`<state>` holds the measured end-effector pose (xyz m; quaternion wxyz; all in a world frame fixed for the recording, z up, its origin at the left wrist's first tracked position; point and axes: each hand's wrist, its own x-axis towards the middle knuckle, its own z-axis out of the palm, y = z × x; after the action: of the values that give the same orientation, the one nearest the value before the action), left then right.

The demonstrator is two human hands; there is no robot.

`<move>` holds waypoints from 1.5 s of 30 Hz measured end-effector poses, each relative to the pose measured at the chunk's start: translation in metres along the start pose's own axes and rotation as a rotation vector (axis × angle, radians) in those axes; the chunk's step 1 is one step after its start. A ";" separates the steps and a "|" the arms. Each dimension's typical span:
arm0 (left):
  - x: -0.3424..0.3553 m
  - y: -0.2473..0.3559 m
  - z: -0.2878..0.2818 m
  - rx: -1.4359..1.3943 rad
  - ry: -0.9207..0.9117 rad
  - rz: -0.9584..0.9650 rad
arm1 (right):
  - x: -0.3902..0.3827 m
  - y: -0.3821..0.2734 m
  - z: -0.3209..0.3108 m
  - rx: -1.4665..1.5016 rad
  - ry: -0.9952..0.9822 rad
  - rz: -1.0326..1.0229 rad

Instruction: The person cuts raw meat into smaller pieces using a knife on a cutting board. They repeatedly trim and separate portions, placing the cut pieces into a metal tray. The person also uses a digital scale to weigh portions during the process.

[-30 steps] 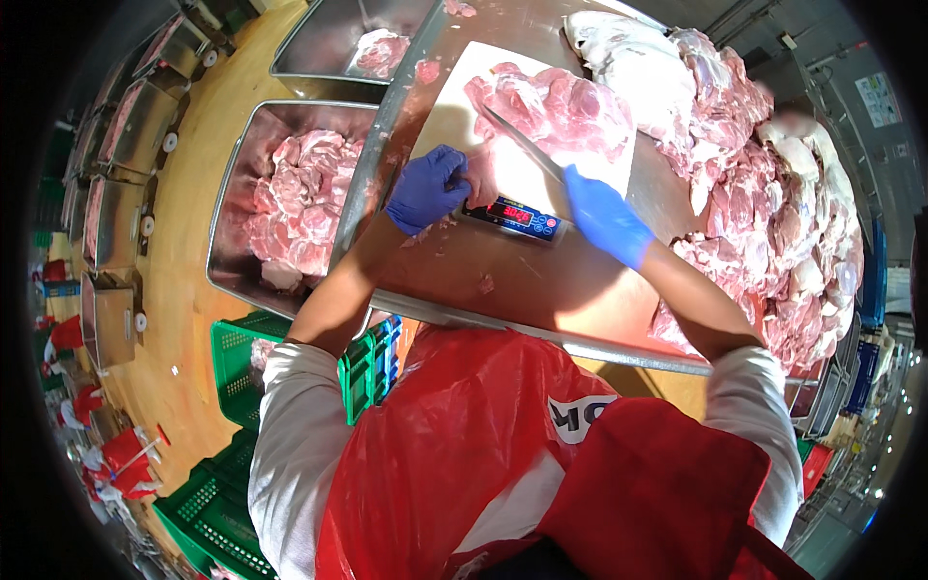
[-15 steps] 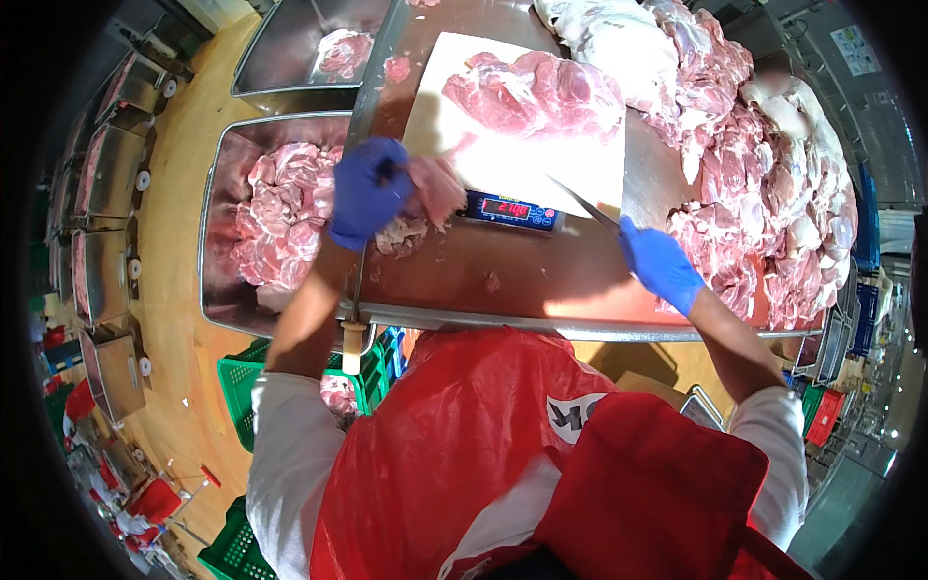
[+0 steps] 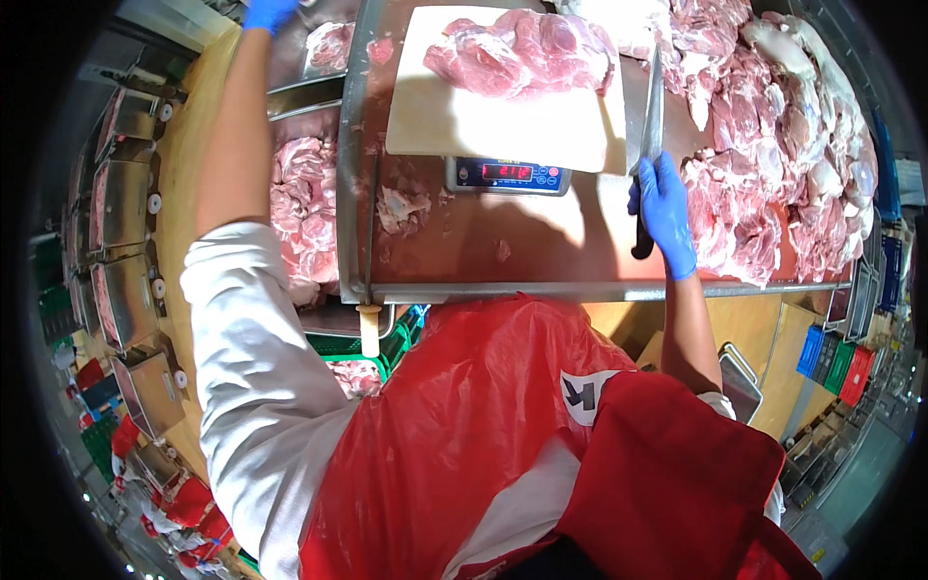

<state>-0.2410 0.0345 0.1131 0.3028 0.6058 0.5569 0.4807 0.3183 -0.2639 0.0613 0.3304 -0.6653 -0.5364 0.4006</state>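
Observation:
My right hand (image 3: pixel 667 217), in a blue glove, is closed round the black handle of a knife (image 3: pixel 654 111). Its blade points away from me, between the white cutting board (image 3: pixel 503 130) and the meat heap. My left hand (image 3: pixel 269 12), also gloved in blue, reaches far out over the upper left bin. The picture's top edge cuts it off, so its fingers and anything in them are hidden. On the board lies a large piece of raw pink meat (image 3: pixel 527 56). A digital scale (image 3: pixel 509 176) with a lit red display shows at the board's near edge.
A big heap of raw meat (image 3: pixel 735 174) covers the table's right side. Small scraps (image 3: pixel 401 208) lie left of the scale. Left of the table, a metal bin (image 3: pixel 304 121) holds meat. A knife steel's pale handle (image 3: pixel 369 331) sticks out at the table's near edge.
My left hand has swung from the table's left edge, where it held a meat piece, to the far left bin. The knife has turned from pointing left to pointing away. My view has shifted.

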 end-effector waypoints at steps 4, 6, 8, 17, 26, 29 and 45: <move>-0.055 -0.029 0.118 0.058 -0.324 0.471 | 0.036 0.003 -0.001 0.242 0.067 -0.017; -0.076 -0.035 0.139 0.053 -0.396 0.341 | 0.051 -0.003 -0.002 0.255 0.070 0.016; -0.099 -0.034 0.157 0.084 -0.488 0.231 | 0.058 -0.013 0.004 0.272 0.080 0.055; -0.163 -0.014 0.188 0.136 -0.423 0.134 | 0.214 -0.014 0.054 0.609 -0.234 -0.004; -0.315 0.046 0.236 0.037 0.072 0.123 | 0.249 -0.086 0.086 -0.376 -0.072 -0.759; -0.324 0.043 0.236 0.101 0.123 0.070 | 0.143 -0.129 0.090 -0.406 -0.037 -0.790; -0.322 0.040 0.244 0.571 0.128 0.241 | 0.062 -0.003 0.011 -0.957 -0.494 -0.891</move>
<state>0.0259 -0.2434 -0.0163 0.0256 0.6965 0.6114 0.3747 0.3135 -0.2028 0.0482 0.0021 -0.3436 -0.9351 0.0862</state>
